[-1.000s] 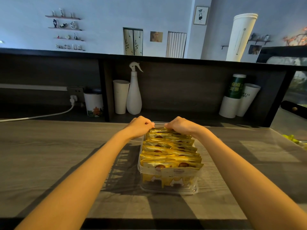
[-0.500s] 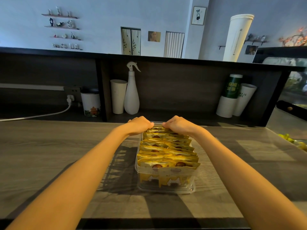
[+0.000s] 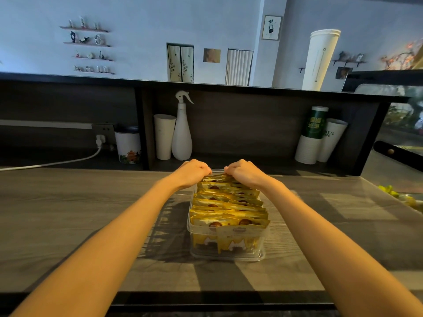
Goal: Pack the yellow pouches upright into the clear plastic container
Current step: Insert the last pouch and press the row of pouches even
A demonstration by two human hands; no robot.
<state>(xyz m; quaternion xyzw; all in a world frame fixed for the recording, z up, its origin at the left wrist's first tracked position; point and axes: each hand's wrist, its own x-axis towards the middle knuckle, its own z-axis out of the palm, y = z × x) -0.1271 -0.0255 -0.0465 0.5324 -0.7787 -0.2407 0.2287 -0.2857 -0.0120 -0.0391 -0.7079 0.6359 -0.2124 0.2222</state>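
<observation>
A clear plastic container (image 3: pixel 229 258), long and rectangular, is standing on the grey wooden counter (image 3: pixel 68 213), directly in front of the person and with its short side facing them. It is holding a row of flat, glossy yellow pouches (image 3: pixel 229 210) with brown round pictures on them. The pouches are standing upright one behind another, from the near wall to the far wall, and their top edges are rising a little over the rim. Both bare arms are reaching forward on the two sides of the container. The left hand (image 3: pixel 192 172) and the right hand (image 3: pixel 246 172) are meeting at the far end, close together but not touching each other. The fingers of each hand are curling down over the top edges of the rearmost pouches and gripping them, while the knuckles are pointing up; the fingertips themselves are hiding behind the pouches. In the dark shelf behind the counter, a white spray bottle (image 3: pixel 182 133) is standing just beside a plain white paper cup (image 3: pixel 163 136). More to the left, a white cup with a printed pagoda (image 3: pixel 128 145) is standing near a white cable (image 3: pixel 57 162). At the right, a stack of white cups with a green one (image 3: pixel 313 136) is leaning.
</observation>
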